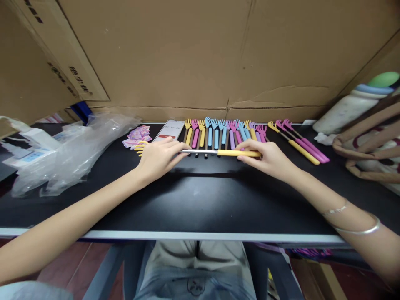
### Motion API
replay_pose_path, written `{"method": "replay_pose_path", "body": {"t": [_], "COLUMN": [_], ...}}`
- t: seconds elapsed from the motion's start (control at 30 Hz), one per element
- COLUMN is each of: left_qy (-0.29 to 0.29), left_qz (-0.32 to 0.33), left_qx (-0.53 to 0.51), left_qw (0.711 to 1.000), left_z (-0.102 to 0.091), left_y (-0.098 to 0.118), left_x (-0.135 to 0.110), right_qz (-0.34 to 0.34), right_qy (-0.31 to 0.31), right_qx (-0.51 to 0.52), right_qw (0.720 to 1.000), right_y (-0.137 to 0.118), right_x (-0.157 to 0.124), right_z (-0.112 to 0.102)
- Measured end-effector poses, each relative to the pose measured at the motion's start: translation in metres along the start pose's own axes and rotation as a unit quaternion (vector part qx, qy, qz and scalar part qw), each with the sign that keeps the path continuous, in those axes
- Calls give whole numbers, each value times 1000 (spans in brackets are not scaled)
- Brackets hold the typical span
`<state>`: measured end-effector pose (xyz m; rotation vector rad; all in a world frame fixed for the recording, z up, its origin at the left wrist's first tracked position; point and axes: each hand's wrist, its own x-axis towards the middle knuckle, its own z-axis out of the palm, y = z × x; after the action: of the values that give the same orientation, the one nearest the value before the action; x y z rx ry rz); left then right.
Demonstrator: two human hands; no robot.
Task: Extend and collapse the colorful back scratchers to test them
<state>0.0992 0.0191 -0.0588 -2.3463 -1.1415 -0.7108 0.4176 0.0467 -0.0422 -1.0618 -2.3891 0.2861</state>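
With left hand [160, 156] and right hand [271, 159] fingers clamped on the yellow scratcher [228, 153], keep its rod [203, 151] straight to avoid bending.

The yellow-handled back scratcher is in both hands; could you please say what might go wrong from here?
The yellow-handled, metal-shafted back scratcher, held in the left grip and right grip, overlaps in view the near ends of the row of multicoloured, claw-headed back scratchers; lowering it there could knock some askew. Its yellow, curved-fingered claw shows beside the loose pink-and-purple printed cards, so a sideways swing might scatter them.
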Motion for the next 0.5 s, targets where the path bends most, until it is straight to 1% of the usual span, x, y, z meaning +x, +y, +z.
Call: {"method": "replay_pose_path", "body": {"t": [0.1, 0.23, 0.5], "left_qy": [11, 26, 48], "left_qz": [1, 14, 40], "left_qx": [4, 9, 26], "left_qw": [1000, 1000, 998], "left_z": [1, 1, 0], "left_y": [-1, -3, -3], "left_x": [-2, -4, -4], "right_qz": [-6, -13, -37], "right_qy": [-3, -23, -78], "right_qx": [-9, -7, -9], "right_qw": [1000, 1000, 996], "right_y": [3, 4, 4], "right_x": [-1, -1, -2], "right_z": [1, 1, 1]}}
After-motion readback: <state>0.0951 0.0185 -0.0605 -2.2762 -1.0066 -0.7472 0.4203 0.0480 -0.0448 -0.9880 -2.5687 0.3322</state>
